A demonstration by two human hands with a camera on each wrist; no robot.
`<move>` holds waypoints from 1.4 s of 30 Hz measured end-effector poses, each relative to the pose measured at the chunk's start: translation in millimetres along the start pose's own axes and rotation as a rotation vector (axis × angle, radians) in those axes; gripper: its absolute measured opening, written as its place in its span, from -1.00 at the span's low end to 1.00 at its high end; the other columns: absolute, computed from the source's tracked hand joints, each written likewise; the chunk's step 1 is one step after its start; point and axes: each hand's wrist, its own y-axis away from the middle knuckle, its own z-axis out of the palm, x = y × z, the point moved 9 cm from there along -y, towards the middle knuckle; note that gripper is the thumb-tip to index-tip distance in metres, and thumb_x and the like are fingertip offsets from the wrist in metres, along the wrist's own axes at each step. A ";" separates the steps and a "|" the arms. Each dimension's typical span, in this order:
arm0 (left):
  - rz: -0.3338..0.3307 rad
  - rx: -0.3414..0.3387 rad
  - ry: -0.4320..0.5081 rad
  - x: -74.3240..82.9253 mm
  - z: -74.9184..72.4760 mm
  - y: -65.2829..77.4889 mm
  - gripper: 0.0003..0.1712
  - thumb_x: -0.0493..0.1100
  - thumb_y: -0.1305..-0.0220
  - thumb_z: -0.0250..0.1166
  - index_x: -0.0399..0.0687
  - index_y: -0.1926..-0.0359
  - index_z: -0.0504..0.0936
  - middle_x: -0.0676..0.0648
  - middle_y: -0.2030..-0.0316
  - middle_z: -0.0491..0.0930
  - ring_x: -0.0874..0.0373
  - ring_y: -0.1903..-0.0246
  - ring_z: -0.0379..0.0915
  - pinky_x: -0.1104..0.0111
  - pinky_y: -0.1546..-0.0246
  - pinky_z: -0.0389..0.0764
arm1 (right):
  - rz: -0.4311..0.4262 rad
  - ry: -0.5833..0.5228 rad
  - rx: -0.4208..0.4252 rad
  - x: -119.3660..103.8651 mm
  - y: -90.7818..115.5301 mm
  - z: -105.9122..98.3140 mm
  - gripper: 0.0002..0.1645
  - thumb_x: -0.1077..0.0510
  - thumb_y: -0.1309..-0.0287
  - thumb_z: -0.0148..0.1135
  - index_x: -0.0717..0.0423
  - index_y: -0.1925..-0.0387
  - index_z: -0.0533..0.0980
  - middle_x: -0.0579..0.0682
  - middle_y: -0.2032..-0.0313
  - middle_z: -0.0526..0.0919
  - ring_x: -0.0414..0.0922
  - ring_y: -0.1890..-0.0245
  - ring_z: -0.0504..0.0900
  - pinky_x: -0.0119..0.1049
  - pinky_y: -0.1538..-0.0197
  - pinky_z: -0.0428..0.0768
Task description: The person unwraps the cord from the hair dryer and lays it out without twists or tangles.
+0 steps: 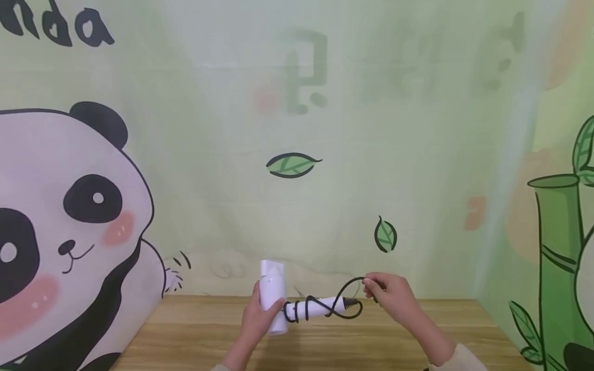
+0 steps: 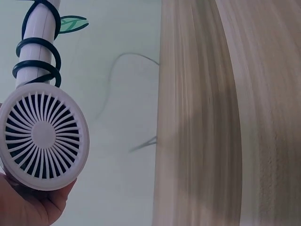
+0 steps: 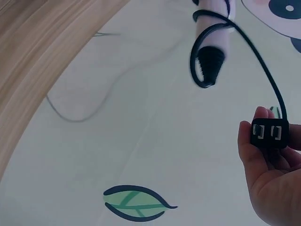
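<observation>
A white hair dryer point(image 1: 273, 291) is held up over the wooden table, its handle pointing right in the head view. My left hand point(image 1: 258, 315) grips it round the barrel, thumb across the front. The round slotted air intake point(image 2: 43, 136) faces the left wrist camera. A black cord point(image 1: 307, 307) winds in several loops round the handle, then arcs out to my right hand point(image 1: 394, 299). In the right wrist view, my right fingers pinch the black plug point(image 3: 269, 133), its two metal prongs toward the camera. The cord leaves the handle end through a ribbed black sleeve point(image 3: 210, 65).
The wooden table point(image 1: 195, 335) lies below both hands. Behind it hangs a pale green backdrop point(image 1: 223, 206) printed with leaves, a large panda at left and a bamboo stalk point(image 1: 559, 268) at right.
</observation>
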 end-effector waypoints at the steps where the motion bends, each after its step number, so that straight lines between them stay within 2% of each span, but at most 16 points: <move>1: -0.005 0.004 0.002 -0.5 -0.6 -0.3 0.09 -0.04 -0.20 0.39 -0.45 -0.54 0.03 -0.61 -0.15 0.50 -0.37 0.03 0.60 -0.09 0.10 0.73 | -0.002 -0.005 -0.001 -1.1 3.7 -0.7 -0.72 0.20 -0.40 0.21 0.36 0.11 0.69 0.04 0.40 0.78 -0.26 0.40 0.67 -0.47 0.36 0.60; 4: -0.022 0.021 0.008 -1.8 -3.3 -2.1 0.10 -0.03 -0.22 0.38 -0.45 -0.55 -0.01 -0.62 -0.16 0.48 -0.40 0.02 0.60 -0.11 0.10 0.73 | -0.040 -0.002 -0.007 -5.1 15.3 -1.8 -0.73 0.18 -0.40 0.22 0.33 0.13 0.70 0.02 0.41 0.78 -0.31 0.41 0.66 -0.47 0.35 0.60; 9: -0.030 0.073 0.018 -1.2 -10.9 -7.5 0.08 -0.04 -0.22 0.37 -0.42 -0.55 0.01 -0.61 -0.16 0.49 -0.41 0.00 0.59 -0.13 0.06 0.71 | -0.204 0.009 -0.068 -12.1 34.7 5.0 -0.75 0.20 -0.40 0.20 0.30 0.21 0.72 0.00 0.42 0.78 -0.38 0.42 0.64 -0.46 0.37 0.61; 13: -0.026 0.087 0.033 0.7 -17.2 -11.9 0.07 -0.04 -0.24 0.36 -0.41 -0.56 -0.01 -0.60 -0.22 0.45 -0.42 -0.05 0.56 -0.15 0.02 0.70 | -0.304 -0.021 -0.177 -8.6 46.1 17.3 -0.75 0.22 -0.40 0.20 0.27 0.30 0.72 0.04 0.44 0.76 -0.47 0.45 0.47 -0.46 0.44 0.53; 16: -0.021 0.084 0.040 2.3 -22.0 -13.7 0.06 -0.04 -0.26 0.35 -0.39 -0.57 -0.02 -0.58 -0.26 0.43 -0.42 -0.08 0.55 -0.15 0.01 0.70 | -0.357 -0.064 -0.299 -2.2 52.3 29.7 -0.73 0.22 -0.41 0.17 0.32 0.30 0.70 0.10 0.44 0.74 -0.48 0.45 0.42 -0.46 0.44 0.50; 20: -0.008 0.086 0.028 4.3 -28.8 -15.0 0.05 -0.05 -0.27 0.35 -0.36 -0.57 0.00 -0.56 -0.24 0.45 -0.40 -0.07 0.56 -0.13 0.03 0.71 | -0.324 -0.149 -0.480 12.0 60.4 48.2 -0.66 0.15 -0.45 0.13 0.33 0.27 0.68 -0.01 0.46 0.68 -0.47 0.41 0.43 -0.48 0.40 0.46; 23: 0.008 0.081 0.000 7.4 -33.0 -15.9 0.05 -0.06 -0.27 0.36 -0.35 -0.57 0.00 -0.56 -0.24 0.45 -0.41 -0.07 0.56 -0.14 0.05 0.71 | -0.315 -0.171 -0.562 23.1 66.2 60.2 -0.65 0.12 -0.46 0.13 0.29 0.33 0.66 -0.07 0.49 0.60 -0.50 0.43 0.42 -0.50 0.40 0.44; 25: 0.021 0.079 -0.016 10.3 -35.9 -16.6 0.05 -0.06 -0.27 0.37 -0.36 -0.57 0.01 -0.57 -0.25 0.45 -0.41 -0.08 0.55 -0.15 0.05 0.71 | -0.306 -0.165 -0.601 33.7 67.9 68.2 -0.66 0.12 -0.46 0.14 0.27 0.35 0.67 -0.02 0.49 0.63 -0.49 0.43 0.44 -0.48 0.40 0.48; 27: 0.032 0.075 -0.023 13.3 -38.4 -17.3 0.05 -0.07 -0.26 0.38 -0.36 -0.57 0.02 -0.57 -0.26 0.44 -0.42 -0.08 0.55 -0.16 0.05 0.71 | -0.327 -0.165 -0.643 87.6 59.3 91.3 -0.66 0.06 -0.49 0.11 0.13 0.28 0.72 -0.07 0.42 0.72 -0.47 0.41 0.50 -0.46 0.37 0.51; 29: 0.040 0.067 -0.022 16.4 -40.1 -17.9 0.04 -0.08 -0.27 0.38 -0.33 -0.57 0.03 -0.57 -0.26 0.45 -0.43 -0.08 0.55 -0.17 0.06 0.71 | -0.295 -0.171 -0.681 101.0 58.4 98.9 -0.67 0.06 -0.48 0.12 0.15 0.21 0.74 -0.01 0.33 0.79 -0.45 0.38 0.56 -0.44 0.33 0.57; 32: 0.063 0.049 -0.026 22.2 -42.7 -18.7 0.02 -0.10 -0.27 0.38 -0.30 -0.58 0.04 -0.55 -0.26 0.46 -0.43 -0.10 0.55 -0.18 0.07 0.71 | -0.306 -0.180 -0.705 107.1 58.5 103.6 -0.66 0.06 -0.46 0.14 0.19 0.15 0.74 0.02 0.28 0.82 -0.47 0.33 0.61 -0.46 0.27 0.60; 33: 0.072 0.044 -0.027 24.3 -43.6 -18.8 0.01 -0.10 -0.27 0.39 -0.28 -0.58 0.05 -0.54 -0.26 0.47 -0.43 -0.10 0.55 -0.19 0.07 0.71 | -0.276 -0.168 -0.697 86.1 63.6 96.3 -0.66 0.10 -0.44 0.16 0.28 0.16 0.73 0.07 0.30 0.82 -0.46 0.33 0.61 -0.46 0.26 0.60; 34: 0.083 0.037 -0.026 26.4 -44.3 -19.0 0.00 -0.11 -0.28 0.39 -0.26 -0.58 0.06 -0.53 -0.25 0.47 -0.43 -0.10 0.55 -0.19 0.08 0.71 | -0.212 -0.180 -0.700 71.7 66.4 90.6 -0.69 0.14 -0.39 0.20 0.34 0.20 0.72 0.09 0.33 0.81 -0.45 0.34 0.61 -0.47 0.26 0.59; 39: 0.112 0.017 -0.029 32.8 -48.2 -19.1 -0.01 -0.12 -0.28 0.40 -0.23 -0.58 0.08 -0.51 -0.25 0.49 -0.39 -0.09 0.57 -0.17 0.08 0.71 | 0.038 -0.175 -0.666 103.0 57.2 92.4 -0.68 0.16 -0.39 0.21 0.40 0.28 0.68 -0.14 0.49 0.61 -0.30 0.47 0.46 -0.48 0.37 0.42; 42: 0.124 0.010 -0.034 33.4 -49.5 -18.8 0.00 -0.13 -0.25 0.42 -0.27 -0.57 0.10 -0.53 -0.23 0.50 -0.38 -0.06 0.58 -0.16 0.10 0.72 | 0.019 -0.141 -0.632 112.8 46.5 88.2 -0.67 0.21 -0.40 0.18 0.48 0.32 0.63 -0.08 0.55 0.53 -0.29 0.51 0.41 -0.47 0.42 0.38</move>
